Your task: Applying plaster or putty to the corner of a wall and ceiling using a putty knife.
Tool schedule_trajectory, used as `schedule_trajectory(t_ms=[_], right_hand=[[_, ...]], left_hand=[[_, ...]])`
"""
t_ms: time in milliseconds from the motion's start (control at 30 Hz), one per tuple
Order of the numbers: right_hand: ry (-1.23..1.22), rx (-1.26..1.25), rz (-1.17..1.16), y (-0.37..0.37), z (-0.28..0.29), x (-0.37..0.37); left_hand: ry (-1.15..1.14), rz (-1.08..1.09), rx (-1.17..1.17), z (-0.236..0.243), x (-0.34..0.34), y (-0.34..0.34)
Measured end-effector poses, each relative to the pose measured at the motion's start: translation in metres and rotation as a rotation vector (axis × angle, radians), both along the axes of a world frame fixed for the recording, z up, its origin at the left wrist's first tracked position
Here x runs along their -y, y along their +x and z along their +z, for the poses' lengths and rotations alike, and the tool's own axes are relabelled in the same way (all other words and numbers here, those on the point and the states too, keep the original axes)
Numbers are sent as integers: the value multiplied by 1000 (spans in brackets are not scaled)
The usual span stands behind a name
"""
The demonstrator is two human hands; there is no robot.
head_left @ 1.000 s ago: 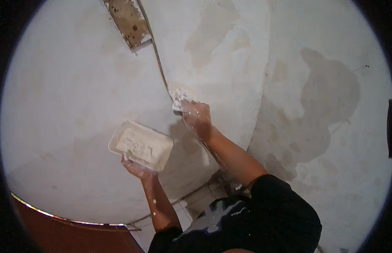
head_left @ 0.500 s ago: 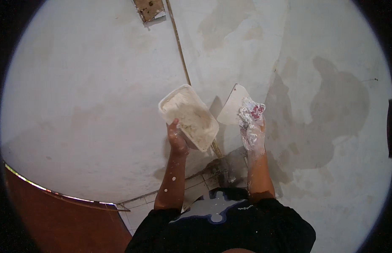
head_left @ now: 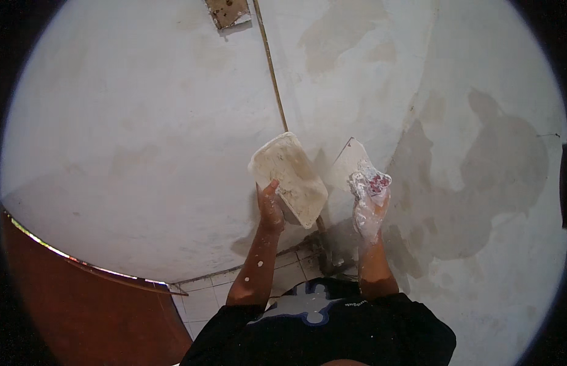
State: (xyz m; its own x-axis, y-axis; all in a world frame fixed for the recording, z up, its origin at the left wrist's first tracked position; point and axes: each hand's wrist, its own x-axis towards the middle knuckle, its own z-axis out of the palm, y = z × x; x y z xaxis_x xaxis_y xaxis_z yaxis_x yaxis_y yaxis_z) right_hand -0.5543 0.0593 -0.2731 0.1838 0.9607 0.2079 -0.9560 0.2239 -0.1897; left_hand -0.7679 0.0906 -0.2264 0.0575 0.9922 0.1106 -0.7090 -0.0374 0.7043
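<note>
Finding: both hands are now standing off the wall (head_left: 143,122), and no plaster is being laid on at this moment.

The left hand (head_left: 271,210) is clamped on the lower edge of a rectangular plaster tray (head_left: 289,178), its open face tilted up and showing a coat of pale, sandy plaster. The tray is sitting just left of the thin vertical strip (head_left: 272,73) that is running down the wall to the tiled floor (head_left: 201,293).

The right hand (head_left: 369,204), heavily caked in white plaster, is closed around the handle of a flat plastering trowel (head_left: 350,161). The blade is pointing up and lying just beside the tray's right edge, apart from it by a narrow gap.

Against the frame a second ago: the right hand was then pressed to the wall beside the strip, with the tray held low and to the left. The tray is now raised and turned toward the trowel, and both hands are drawn in together in front of the chest. In my judgement the person is reloading the trowel rather than spreading.

Damp grey patches (head_left: 478,183) are showing on the wall at right.
</note>
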Motion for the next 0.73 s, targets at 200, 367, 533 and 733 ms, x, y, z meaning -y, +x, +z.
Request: schedule_trajectory(t_ms=[200, 367, 533, 733], right_hand=[[-32, 901, -286, -5, 30, 6], [-53, 565, 227, -3, 24, -2], [-87, 563, -23, -38, 33, 8], [-173, 338, 179, -40, 34, 0]], left_hand=[[66, -5, -23, -3, -6, 1], [104, -14, -134, -26, -10, 10], [107, -128, -79, -41, -7, 16], [162, -88, -77, -26, 3, 9]])
